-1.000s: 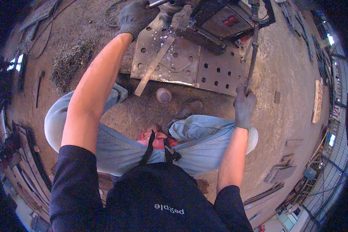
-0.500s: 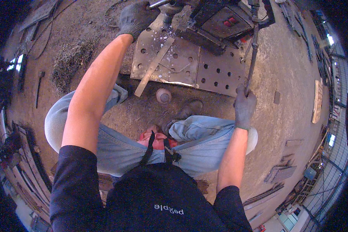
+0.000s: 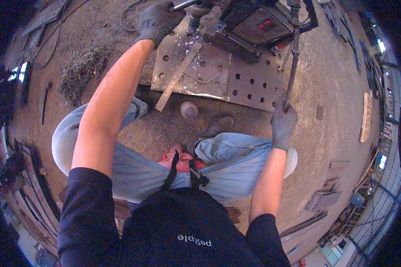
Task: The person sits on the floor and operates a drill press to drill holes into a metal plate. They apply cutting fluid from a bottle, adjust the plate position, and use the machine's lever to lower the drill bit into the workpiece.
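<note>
My left hand (image 3: 161, 21), in a dark grey knit glove, is closed at the top of the picture around a shiny metal rod (image 3: 185, 5). That rod runs right toward a dark machine (image 3: 254, 26), whose upper part is cut off by the frame. On the right, my right hand (image 3: 284, 124), gloved the same way, grips the lower end of a long dark lever (image 3: 292, 73) that slopes up beside the machine. Below the machine is a metal plate (image 3: 249, 91) with round holes. A flat metal strip (image 3: 178, 77) lies slantwise across it, overhanging its near edge.
Tangled metal shavings (image 3: 82, 73) are heaped on the floor at the left. A small round pot-like object (image 3: 189, 110) stands just before the plate, near my shoe (image 3: 220, 124). Wood boards (image 3: 366, 116) and metal pieces (image 3: 324, 200) lie to the right.
My right hand and the lever's lower end have shifted very slightly right and nearer to me. My left hand stays on the rod, almost unmoved.
</note>
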